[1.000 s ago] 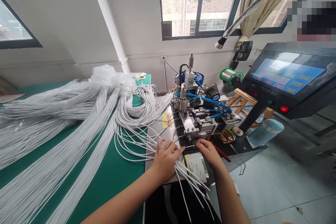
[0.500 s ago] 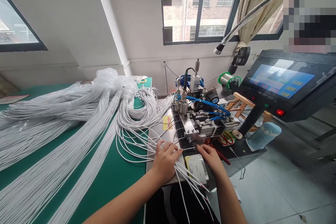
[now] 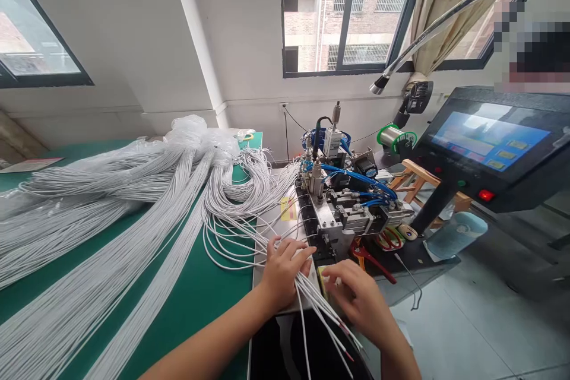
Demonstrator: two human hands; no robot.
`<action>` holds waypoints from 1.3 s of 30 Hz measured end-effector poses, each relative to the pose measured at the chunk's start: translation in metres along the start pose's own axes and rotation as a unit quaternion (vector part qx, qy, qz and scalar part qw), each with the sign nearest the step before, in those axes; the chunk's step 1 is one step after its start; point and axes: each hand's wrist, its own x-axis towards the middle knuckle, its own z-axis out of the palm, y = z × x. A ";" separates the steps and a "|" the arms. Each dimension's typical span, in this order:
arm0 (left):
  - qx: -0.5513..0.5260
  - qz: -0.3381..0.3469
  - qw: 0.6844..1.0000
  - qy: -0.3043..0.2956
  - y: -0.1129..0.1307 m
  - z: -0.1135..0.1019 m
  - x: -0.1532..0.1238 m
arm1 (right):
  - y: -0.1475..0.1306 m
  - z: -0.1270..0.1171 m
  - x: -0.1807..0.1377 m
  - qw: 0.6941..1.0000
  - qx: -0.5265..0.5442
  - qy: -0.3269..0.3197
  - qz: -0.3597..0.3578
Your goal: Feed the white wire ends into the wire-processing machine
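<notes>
My left hand (image 3: 285,270) is closed round several white cables (image 3: 318,301) at the front of the machine's metal plate. Their cut ends, some with reddish tips, hang over the front edge toward my lap. The thumb and index finger reach toward the machine's black rail. My right hand (image 3: 356,295) is raised just right of these cables, fingers bent and apart, and I see nothing in it. Behind both hands stands the bench machine (image 3: 327,214) with metal cylinders and blue air tubes. A yellow-edged piece (image 3: 322,278) is partly hidden behind my right hand.
Long bundles of white cable (image 3: 146,261) lie across the green table (image 3: 214,314) at left, partly wrapped in clear plastic (image 3: 189,133). At right are a control screen (image 3: 490,136), red-handled pliers (image 3: 376,264), a solder wire spool (image 3: 394,138) and a blue translucent container (image 3: 458,234).
My right hand has drawn back from the machine's front toward me, and its fingers have parted. The left hand stays on the cables. The view has shifted slightly.
</notes>
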 end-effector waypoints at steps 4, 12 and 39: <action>-0.003 0.003 1.000 0.017 -0.001 0.000 -0.002 | -0.008 0.007 0.000 0.993 0.041 -0.092 -0.067; -0.031 0.123 0.991 0.036 -0.009 0.004 -0.008 | 0.008 0.008 -0.002 0.987 0.129 0.082 -0.043; 0.042 0.082 0.996 0.004 -0.002 0.002 -0.006 | 0.031 0.013 0.003 0.914 0.264 0.201 0.235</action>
